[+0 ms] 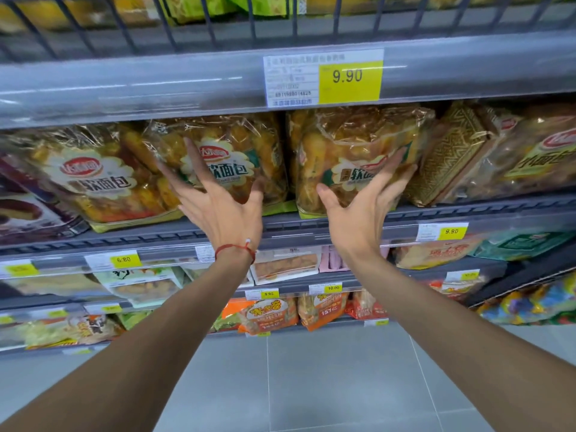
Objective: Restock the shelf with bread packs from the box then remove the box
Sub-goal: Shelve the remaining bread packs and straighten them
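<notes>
Both hands are released, fingers straight and spread, grasping nothing. The left hand, with a red string bracelet at the wrist, lies flat against the middle bread pack, a clear plastic bag of golden rolls with a white flower-shaped label. The right hand presses the front of the right bread pack of the same kind. Both packs stand on the grey metal shelf, under the white-and-yellow 9.90 price tag. The step in hand looks like seating and squaring the packs. It is best done with flat palms and even, gentle pressure low on each bag, so the soft rolls are not crushed. Each pack should go back until its base sits fully behind the shelf lip, upright, label facing out. The right bread pack leans a little and probably needs straightening. Counted on this shelf, there are three clear packs with the flower label: the two under the hands and the left bread pack. There is also one gold-patterned pack beside them and one more clear pack at the far right. The box is not in view, so how many packs remain cannot be told.
</notes>
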